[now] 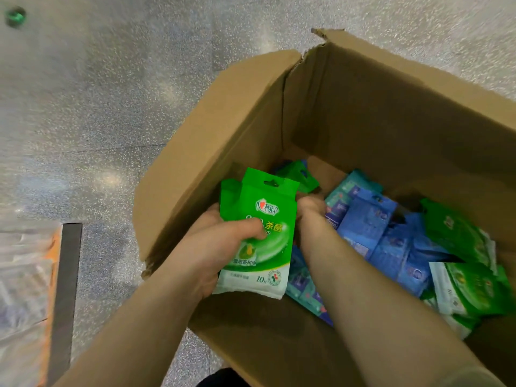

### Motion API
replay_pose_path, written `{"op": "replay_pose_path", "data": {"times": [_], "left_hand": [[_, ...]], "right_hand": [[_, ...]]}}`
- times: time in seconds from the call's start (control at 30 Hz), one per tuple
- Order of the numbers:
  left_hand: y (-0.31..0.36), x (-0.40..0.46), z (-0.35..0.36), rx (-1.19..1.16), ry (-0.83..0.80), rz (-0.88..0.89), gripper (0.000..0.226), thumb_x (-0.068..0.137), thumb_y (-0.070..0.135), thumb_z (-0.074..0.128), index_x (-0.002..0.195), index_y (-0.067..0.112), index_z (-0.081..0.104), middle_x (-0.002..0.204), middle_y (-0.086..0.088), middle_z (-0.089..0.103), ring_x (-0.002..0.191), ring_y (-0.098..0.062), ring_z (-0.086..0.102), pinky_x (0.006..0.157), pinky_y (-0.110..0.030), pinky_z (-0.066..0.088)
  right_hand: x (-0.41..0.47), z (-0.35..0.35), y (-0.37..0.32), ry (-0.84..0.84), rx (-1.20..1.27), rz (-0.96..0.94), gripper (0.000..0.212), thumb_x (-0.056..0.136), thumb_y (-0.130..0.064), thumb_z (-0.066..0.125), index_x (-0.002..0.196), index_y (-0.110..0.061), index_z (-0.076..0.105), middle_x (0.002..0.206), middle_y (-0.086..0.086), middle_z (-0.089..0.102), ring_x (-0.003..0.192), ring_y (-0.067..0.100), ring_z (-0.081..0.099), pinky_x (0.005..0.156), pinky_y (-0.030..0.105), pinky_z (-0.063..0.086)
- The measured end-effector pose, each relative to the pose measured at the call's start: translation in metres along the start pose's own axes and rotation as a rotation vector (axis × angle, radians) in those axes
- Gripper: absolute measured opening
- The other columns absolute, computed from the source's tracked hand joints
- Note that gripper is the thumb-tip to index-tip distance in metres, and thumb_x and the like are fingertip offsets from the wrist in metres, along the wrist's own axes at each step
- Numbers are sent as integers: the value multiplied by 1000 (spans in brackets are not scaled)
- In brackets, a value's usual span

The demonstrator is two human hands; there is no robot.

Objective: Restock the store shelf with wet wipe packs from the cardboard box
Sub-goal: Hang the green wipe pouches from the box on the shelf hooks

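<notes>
Both hands in the cardboard box (223, 129), green wipe pack (259, 233) lifted.
Left hand (220, 241) clamps thumb and fingers on the pack; right hand (310, 213) fingers are hidden behind it, grip unclear. Blue packs (371, 227) blur. Speckled grey floor (97, 93).

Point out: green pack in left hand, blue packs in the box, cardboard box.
green pack (261, 219), head view, on its printed front below the logo.
blue packs (371, 219), head view, on the face of the topmost one.
cardboard box (223, 127), head view, on the left flap's inner surface.
</notes>
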State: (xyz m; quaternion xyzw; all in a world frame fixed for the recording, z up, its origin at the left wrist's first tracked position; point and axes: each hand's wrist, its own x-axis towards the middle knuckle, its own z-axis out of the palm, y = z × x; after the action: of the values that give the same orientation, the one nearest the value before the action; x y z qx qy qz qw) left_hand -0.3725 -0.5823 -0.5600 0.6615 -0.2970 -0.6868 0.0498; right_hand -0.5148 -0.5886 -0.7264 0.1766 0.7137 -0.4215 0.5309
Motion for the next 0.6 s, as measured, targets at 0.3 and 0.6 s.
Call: {"op": "replay_pose_path", "data": {"times": [0.3,0.6], "left_hand": [[-1,-9,8,6,41,48,43,74,-1,72,110,19,62,88,-10,77,76,-30,75,68,-44,60],[-1,-29,61,-50,-94,101,50,77,-2,71,119,21,57,100,-9,76,87,-30,74,82,-48,58]], "right_hand": [[-16,-46,8,40,-40,-583,19,96,-11,67,109,-19,55,103,3,71,96,18,69,94,42,56],[-141,-172,-33,-89,310,-339,28,105,-32,53,128,-18,62,109,-1,77,97,18,75,86,42,61]]}}
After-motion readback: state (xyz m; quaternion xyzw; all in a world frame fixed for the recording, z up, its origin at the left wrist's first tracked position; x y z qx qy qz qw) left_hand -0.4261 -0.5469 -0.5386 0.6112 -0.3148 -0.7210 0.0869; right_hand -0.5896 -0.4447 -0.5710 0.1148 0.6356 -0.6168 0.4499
